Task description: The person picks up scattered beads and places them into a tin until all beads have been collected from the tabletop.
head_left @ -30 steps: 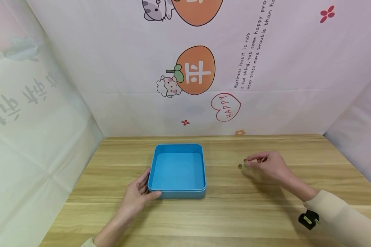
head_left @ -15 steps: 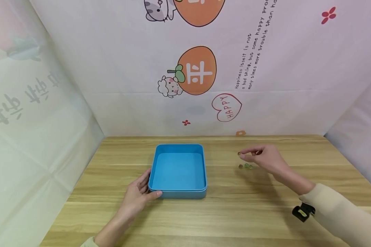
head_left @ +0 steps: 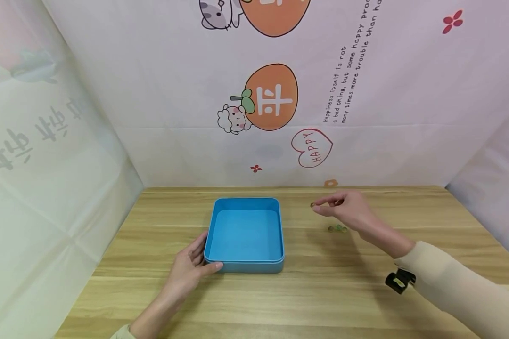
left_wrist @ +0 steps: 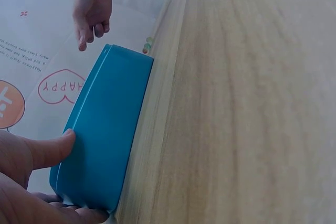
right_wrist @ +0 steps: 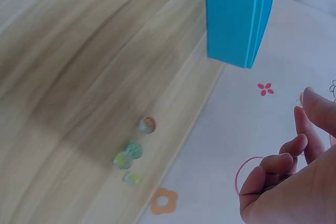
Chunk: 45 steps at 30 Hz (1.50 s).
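Observation:
A square blue open-topped box (head_left: 246,235) rests on the wooden table. My left hand (head_left: 185,270) grips its near left corner, thumb on the front rim and fingers along the left side; the left wrist view shows this thumb and the box wall (left_wrist: 105,124) close up. To the right of the box, in the air, my right hand (head_left: 352,212) pinches a small glass marble (head_left: 312,205) between thumb and forefinger. The right wrist view shows that marble (right_wrist: 300,99) at the fingertips. Several greenish and brownish glass marbles (right_wrist: 134,150) lie on the table below the right hand.
A white printed cloth (head_left: 174,94) hangs behind the wooden table (head_left: 246,306), with more white cloth at both sides. A small black device (head_left: 396,281) hangs at the right wrist by the beige sleeve (head_left: 445,273).
My right hand has picked up a marble from the group, lifted it and carried it left toward the box. The left hand and the box have stayed in place.

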Available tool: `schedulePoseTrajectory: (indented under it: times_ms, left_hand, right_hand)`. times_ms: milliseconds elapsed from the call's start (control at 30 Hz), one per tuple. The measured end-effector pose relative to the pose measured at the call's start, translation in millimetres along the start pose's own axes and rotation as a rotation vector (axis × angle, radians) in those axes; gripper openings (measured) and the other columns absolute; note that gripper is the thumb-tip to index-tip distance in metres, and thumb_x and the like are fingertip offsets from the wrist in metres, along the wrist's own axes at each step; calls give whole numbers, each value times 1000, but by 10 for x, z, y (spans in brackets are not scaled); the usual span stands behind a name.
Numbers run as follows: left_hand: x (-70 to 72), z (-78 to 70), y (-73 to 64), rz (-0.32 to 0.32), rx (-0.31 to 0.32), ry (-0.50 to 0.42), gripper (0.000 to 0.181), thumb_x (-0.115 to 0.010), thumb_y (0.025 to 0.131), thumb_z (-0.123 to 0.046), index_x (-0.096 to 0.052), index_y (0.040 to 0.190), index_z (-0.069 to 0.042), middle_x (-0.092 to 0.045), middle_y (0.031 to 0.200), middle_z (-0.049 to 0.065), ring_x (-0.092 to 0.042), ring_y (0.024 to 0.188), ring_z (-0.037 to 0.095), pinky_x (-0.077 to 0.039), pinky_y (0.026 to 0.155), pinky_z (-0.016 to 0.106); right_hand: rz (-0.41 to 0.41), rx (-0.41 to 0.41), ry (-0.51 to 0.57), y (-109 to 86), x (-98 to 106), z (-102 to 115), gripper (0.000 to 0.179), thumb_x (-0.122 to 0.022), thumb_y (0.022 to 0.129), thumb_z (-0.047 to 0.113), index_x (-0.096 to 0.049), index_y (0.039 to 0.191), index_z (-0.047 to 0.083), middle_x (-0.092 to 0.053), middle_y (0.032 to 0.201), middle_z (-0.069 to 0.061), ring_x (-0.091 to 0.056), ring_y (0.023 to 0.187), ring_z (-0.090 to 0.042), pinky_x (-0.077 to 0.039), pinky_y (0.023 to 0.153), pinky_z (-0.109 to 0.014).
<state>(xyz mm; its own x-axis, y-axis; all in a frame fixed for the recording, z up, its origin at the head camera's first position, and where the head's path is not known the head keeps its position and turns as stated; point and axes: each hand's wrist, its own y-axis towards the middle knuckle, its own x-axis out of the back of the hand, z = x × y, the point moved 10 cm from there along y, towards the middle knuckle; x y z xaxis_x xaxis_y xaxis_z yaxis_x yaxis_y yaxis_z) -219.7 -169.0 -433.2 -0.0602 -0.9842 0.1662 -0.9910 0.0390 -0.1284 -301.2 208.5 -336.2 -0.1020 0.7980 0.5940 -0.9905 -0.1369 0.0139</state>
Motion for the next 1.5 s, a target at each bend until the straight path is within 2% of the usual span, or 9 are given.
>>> schedulePoseTrajectory:
  times_ms: [400,600,767,1033,1200,1500]
  left_hand:
    - [-2,-4,12,-1,-8,-13,97,-86,87,-2,-30,165,-2,-28,168,24,-32,151,40,-39,116,48]
    - [-3,-10,10,3,-8,-17,97,-86,87,-3,-29,165,-2,-28,168,24,-32,151,41,-39,115,48]
    - [-5,-21,5,4,-13,-20,96,-85,88,-1,-28,165,-1,-27,168,24,-30,152,41,-39,116,47]
    - [-10,-33,-1,5,-15,-17,95,-85,88,0,-28,165,-1,-26,169,24,-29,153,41,-38,116,47]
    - [-12,-33,0,4,-11,-14,96,-85,88,-1,-28,165,-1,-27,168,24,-30,152,41,-39,115,47]
    - [-15,-28,1,4,-9,-15,96,-85,88,0,-29,165,-1,-27,168,24,-30,152,41,-39,116,47]
  right_hand:
    - [17,53,37,111,-178,274,23,-85,93,27,-85,108,10,-53,90,-7,-44,91,-25,-37,67,-33]
    - [25,67,49,195,-278,382,18,-85,92,23,-86,104,9,-49,74,-4,-45,76,-25,-31,56,-29]
    - [55,70,82,236,-412,452,17,-83,94,23,-85,104,10,-49,75,-4,-45,75,-25,-28,55,-28]
    - [81,102,103,290,-651,557,13,-84,92,22,-86,101,12,-54,74,-5,-49,75,-27,-33,56,-29]
    - [92,132,104,323,-810,623,10,-84,93,20,-86,97,12,-65,78,-7,-50,74,-26,-35,57,-28]
    - [95,157,121,365,-1083,690,8,-87,90,15,-86,95,9,-68,83,-5,-51,72,-22,-31,55,-26]
